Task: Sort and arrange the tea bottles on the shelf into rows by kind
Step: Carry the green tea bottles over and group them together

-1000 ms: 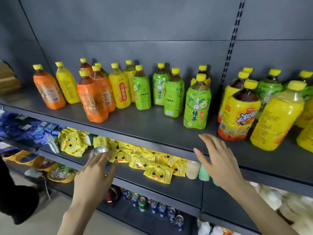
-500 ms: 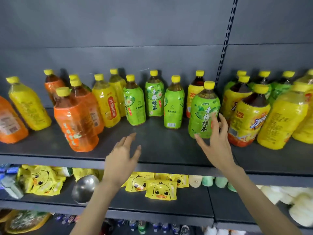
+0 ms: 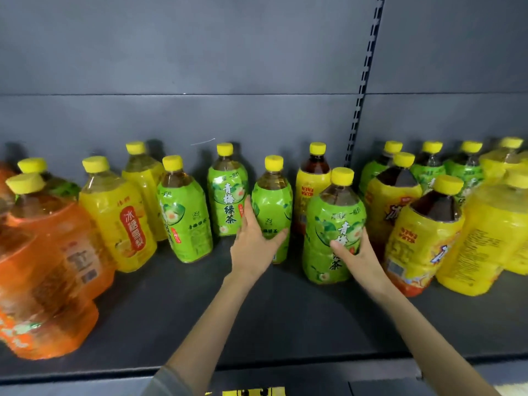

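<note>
Tea bottles with yellow caps stand mixed on the dark grey shelf (image 3: 257, 324). My left hand (image 3: 254, 241) grips a green-label bottle (image 3: 273, 204) in the middle, thumb on its right side. My right hand (image 3: 357, 252) grips a nearer green-label bottle (image 3: 333, 221) from its right. Two more green bottles (image 3: 183, 218) stand to the left of the held ones, the further one (image 3: 227, 198) against the back. Orange-label bottles (image 3: 48, 252) crowd the left front, with yellow-label bottles (image 3: 117, 218) beside them.
On the right stand yellow-label dark-tea bottles (image 3: 423, 241), a yellow juice bottle (image 3: 485, 238) and more green bottles (image 3: 428, 172) behind. A slotted upright (image 3: 363, 81) divides the grey back panel. The shelf's front edge (image 3: 285, 367) runs below my forearms.
Both hands have risen from below the shelf edge to the bottles. The left now grips the middle green bottle, the right the nearer one. The view has moved closer.
</note>
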Demonstrator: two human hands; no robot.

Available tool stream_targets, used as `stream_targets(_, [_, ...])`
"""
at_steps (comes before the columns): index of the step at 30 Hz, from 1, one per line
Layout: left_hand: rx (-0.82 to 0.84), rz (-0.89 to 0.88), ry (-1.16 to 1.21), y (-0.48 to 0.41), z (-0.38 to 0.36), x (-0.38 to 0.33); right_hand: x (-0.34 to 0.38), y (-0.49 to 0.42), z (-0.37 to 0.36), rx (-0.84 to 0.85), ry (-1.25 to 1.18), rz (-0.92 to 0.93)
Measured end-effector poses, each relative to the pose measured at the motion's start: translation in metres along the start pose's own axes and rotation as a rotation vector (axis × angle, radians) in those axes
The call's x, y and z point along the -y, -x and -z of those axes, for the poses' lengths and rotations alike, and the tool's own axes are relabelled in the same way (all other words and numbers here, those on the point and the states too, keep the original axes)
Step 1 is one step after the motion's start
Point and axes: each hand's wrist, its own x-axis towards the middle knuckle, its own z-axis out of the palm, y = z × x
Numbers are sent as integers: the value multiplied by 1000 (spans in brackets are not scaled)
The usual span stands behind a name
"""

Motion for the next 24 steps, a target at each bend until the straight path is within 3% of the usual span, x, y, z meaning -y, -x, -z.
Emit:
stream_targets(5, [-113, 28, 114, -11, -13, -1, -1, 5, -2, 74, -10, -15])
stream_targets(13, [184, 4, 513, 17, 23, 33, 9, 45, -17, -74, 39, -3])
stream_targets(19, [21, 6, 374, 53, 14, 24, 19, 86, -39, -247, 129, 10])
stream_targets(24, [31, -27, 362, 74, 30, 33, 30, 134, -46, -340, 151, 4])
